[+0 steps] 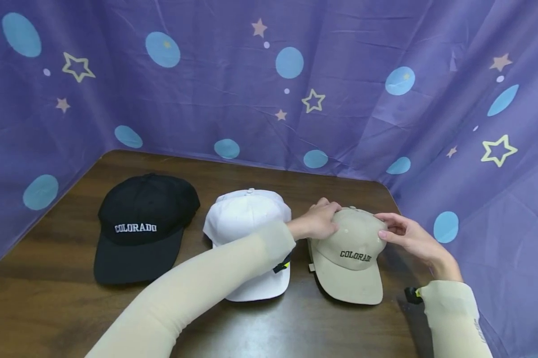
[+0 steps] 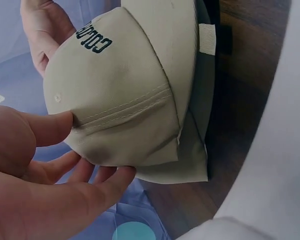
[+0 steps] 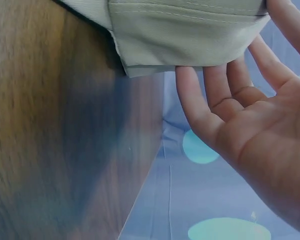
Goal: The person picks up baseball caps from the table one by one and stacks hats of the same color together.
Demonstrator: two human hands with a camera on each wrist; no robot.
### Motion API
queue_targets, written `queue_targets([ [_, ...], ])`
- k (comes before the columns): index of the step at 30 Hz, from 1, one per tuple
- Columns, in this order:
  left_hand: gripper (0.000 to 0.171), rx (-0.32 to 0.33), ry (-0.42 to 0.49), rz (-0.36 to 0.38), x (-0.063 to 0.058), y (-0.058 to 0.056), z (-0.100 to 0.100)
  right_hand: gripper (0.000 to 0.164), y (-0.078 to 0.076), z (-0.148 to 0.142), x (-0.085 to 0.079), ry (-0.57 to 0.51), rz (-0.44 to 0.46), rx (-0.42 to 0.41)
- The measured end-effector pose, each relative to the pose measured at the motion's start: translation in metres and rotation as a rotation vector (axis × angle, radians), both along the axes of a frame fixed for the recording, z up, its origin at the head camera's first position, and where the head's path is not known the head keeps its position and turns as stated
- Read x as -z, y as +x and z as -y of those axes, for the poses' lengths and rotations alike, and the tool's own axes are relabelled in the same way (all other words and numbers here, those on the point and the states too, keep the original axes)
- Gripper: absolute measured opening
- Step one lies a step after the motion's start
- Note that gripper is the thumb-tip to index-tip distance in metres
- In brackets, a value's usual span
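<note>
A beige baseball cap [image 1: 353, 231] with dark COLORADO lettering sits at the right of the table, brim toward me. My left hand [image 1: 318, 219] grips its left side, thumb on the crown and fingers curled under the lower edge, as the left wrist view shows. On the opposite side my right hand [image 1: 412, 238] holds the cap, thumb on the front. Its fingertips [image 3: 187, 80] tuck beneath the edge in the right wrist view. Below the brim, a second layer of similar fabric [image 2: 202, 100] shows, with a small pale tag [image 2: 207, 39].
A white cap [image 1: 246, 214] stands in the middle, partly covered by my left sleeve [image 1: 215, 273]. Farther left lies a black COLORADO cap [image 1: 145, 214]. The brown wooden table [image 1: 233, 171] meets a purple curtain [image 1: 233, 74] with stars and blue dots behind and at both sides.
</note>
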State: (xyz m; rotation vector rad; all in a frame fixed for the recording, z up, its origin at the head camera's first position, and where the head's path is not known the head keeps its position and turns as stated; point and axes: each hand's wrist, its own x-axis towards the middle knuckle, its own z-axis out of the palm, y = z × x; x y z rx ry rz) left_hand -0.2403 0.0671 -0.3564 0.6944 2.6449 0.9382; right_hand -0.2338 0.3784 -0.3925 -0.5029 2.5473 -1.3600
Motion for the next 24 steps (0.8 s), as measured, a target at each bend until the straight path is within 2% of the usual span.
queue_targets([
  [7,0.050,0.084,0.056,0.007,-0.010,0.002,0.005,0.050,0.011,-0.018,-0.002,0.003,0.000,0.017],
  [11,0.049,0.121,0.110,0.045,-0.021,0.003,0.020,0.048,0.014,-0.025,-0.002,-0.005,-0.012,0.026],
  [13,0.049,0.140,0.141,0.044,-0.031,0.004,0.033,0.049,0.017,-0.025,-0.003,0.001,-0.014,0.034],
  [16,0.047,0.159,0.210,0.021,-0.051,0.009,0.060,0.050,0.017,-0.021,-0.006,0.028,-0.028,0.027],
  [18,0.047,0.153,0.243,-0.030,-0.066,0.013,0.083,0.050,0.019,-0.018,-0.012,0.069,-0.047,0.033],
  [21,0.047,0.097,0.256,-0.140,-0.083,0.021,0.123,0.051,0.023,-0.014,-0.024,0.149,-0.086,0.048],
  [24,0.048,0.021,0.256,-0.206,-0.089,0.026,0.165,0.052,0.029,-0.009,-0.037,0.206,-0.127,0.089],
])
